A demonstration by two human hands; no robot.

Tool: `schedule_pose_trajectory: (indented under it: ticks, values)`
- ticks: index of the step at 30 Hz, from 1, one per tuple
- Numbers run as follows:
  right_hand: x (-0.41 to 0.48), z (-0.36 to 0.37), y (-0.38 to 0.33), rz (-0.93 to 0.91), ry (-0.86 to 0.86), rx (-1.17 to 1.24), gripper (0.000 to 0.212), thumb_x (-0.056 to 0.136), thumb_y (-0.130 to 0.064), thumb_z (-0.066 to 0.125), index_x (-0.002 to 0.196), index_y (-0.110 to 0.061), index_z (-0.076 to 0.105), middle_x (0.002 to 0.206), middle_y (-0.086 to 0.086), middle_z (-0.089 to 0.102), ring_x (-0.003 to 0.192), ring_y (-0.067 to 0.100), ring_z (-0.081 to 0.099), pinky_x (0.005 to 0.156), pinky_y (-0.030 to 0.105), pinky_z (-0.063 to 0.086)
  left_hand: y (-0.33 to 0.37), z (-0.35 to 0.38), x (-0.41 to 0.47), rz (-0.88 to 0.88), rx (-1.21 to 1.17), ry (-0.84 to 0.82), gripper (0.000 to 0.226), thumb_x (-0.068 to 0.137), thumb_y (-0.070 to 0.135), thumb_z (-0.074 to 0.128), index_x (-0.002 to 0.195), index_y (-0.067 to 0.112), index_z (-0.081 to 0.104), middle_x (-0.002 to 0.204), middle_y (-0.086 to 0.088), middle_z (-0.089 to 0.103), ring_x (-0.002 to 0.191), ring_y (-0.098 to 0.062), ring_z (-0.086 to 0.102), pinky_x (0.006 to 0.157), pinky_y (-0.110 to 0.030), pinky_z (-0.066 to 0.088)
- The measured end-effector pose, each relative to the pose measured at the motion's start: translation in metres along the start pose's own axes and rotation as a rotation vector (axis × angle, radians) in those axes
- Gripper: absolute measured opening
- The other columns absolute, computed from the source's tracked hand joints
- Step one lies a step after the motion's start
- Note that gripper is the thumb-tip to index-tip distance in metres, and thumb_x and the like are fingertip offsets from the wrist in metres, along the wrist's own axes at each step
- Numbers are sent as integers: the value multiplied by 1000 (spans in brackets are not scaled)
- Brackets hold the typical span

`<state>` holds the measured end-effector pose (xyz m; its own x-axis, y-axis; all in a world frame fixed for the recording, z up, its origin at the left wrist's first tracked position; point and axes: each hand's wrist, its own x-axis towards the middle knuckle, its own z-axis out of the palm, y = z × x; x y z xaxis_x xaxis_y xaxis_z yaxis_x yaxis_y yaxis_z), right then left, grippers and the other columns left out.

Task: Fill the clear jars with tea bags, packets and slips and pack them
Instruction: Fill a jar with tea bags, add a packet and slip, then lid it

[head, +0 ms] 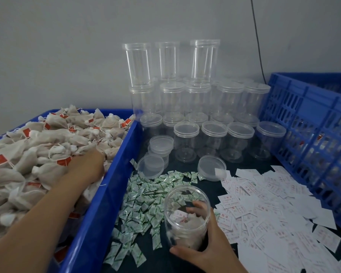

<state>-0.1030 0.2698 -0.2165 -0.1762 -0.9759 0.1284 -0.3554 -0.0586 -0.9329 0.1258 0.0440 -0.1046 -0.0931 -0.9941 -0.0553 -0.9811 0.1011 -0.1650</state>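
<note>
A packing workroom – blue crates (303, 115) of tea bags (47, 138), stacked empty jars (185, 99)

The white slips (230, 200) read 合格证 in red; finer print illegible.

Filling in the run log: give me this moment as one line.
phase: filling | left hand: among tea bags in bin | right hand: holds open jar | jar: part full, slip inside
</note>
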Motion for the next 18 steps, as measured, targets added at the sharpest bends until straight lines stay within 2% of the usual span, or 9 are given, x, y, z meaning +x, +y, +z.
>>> schedule_pose_trajectory:
  ticks: [1,2,5,9,12,15,18]
  values:
    - [0,0,0,1,-3,1,101,44,-73,89,121,-75,23,131,-40,45,119,-18,48,86,2,43,1,1,1,25,45,-3,20,94,12,48,114,14,50,112,-7,60,103,-26,60,86,-37,51]
    - [0,0,-1,4,-6,2,101,44,-73,89,121,-75,23,131,-40,45,119,-18,48,85,2,43,2,2,1,38,81,10,13,94,12,47,106,17,51,113,-5,60,103,-24,59,85,-35,50]
    - [0,0,-3,2,-4,5,102,44,-73,89,122,-75,23,130,-39,46,120,-17,48,87,6,44,-1,2,0,53,90,33,9,95,13,47,91,20,43,108,-4,60,99,-22,59,78,-32,48]
    - [-1,0,-2,-6,8,20,102,45,-70,90,124,-73,25,132,-37,46,122,-15,48,89,10,43,-3,5,0,70,42,121,5,94,17,48,98,19,45,106,-4,61,96,-23,58,72,-31,44]
    - [0,0,-2,-2,4,27,102,45,-69,90,123,-74,26,132,-37,47,122,-14,48,91,13,43,-5,6,0,102,31,202,8,92,23,53,99,21,49,112,-7,55,107,-25,49,84,-34,44]
    - [0,0,-3,-8,3,37,100,45,-69,91,123,-73,27,131,-35,48,123,-13,49,93,15,42,-6,-2,0,77,-145,323,13,89,26,62,92,20,51,114,-10,49,109,-28,42,88,-39,40]
    - [-1,0,-3,-5,-6,48,99,45,-69,91,123,-71,28,131,-36,49,122,-14,49,93,14,43,-5,-28,-8,126,-548,482,22,87,23,67,84,10,50,100,-12,55,95,-30,50,79,-41,42]
